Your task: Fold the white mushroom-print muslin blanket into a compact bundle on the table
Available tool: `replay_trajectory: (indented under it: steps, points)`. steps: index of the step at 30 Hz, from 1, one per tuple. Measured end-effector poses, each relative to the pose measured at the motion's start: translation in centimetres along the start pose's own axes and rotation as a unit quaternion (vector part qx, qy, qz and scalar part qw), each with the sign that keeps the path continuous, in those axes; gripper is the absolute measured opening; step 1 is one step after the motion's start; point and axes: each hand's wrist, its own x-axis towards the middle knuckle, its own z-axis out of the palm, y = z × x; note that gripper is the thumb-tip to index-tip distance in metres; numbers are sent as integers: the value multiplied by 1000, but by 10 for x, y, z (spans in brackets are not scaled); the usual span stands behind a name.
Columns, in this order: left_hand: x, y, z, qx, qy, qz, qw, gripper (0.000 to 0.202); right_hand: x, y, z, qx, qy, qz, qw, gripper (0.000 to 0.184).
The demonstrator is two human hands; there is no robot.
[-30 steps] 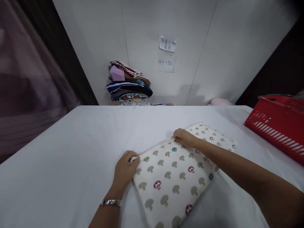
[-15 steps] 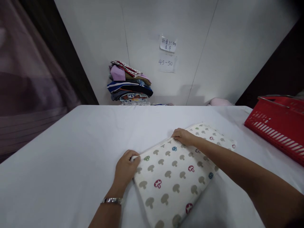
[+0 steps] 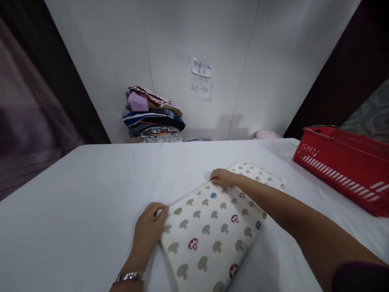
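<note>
A white folded cloth (image 3: 206,229) printed with grey, red, blue and green mushrooms lies slantwise on the white-covered table (image 3: 91,202). My left hand (image 3: 150,223) pinches its upper left corner between thumb and fingers. Farther along the same edge, my right hand (image 3: 223,178) grips the cloth near the middle of that edge. My right forearm crosses over the fabric and hides part of it. The near end of the cloth runs out of the bottom of the view.
A red plastic basket (image 3: 340,162) with a metal handle stands on the table's right side. Past the far edge is a stack of folded cloths (image 3: 154,115) against the wall. Paper notes (image 3: 201,89) hang on the wall, and something pink (image 3: 266,134) shows behind the table.
The whole view has shifted, so the table and basket appear farther left. Both hands keep their hold on the cloth, which lies much as before.
</note>
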Motion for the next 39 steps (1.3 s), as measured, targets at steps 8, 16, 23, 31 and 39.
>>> replay_trajectory:
  steps: [8,16,23,31,39]
  points:
    - [3,-2,0,21,-11,-35,999,28,-11,18,2,31,64,6,997,22]
    - [3,0,-2,33,-29,-52,998,30,-35,79,-20,-47,174,30,983,22]
    - [4,2,-3,50,-15,-37,998,27,-52,98,-28,-80,189,35,978,18]
    - [3,3,-4,45,-17,-47,998,26,-48,83,-29,-159,150,79,973,15]
    - [3,3,-3,43,-21,-43,998,28,-48,83,-33,-152,160,116,968,18]
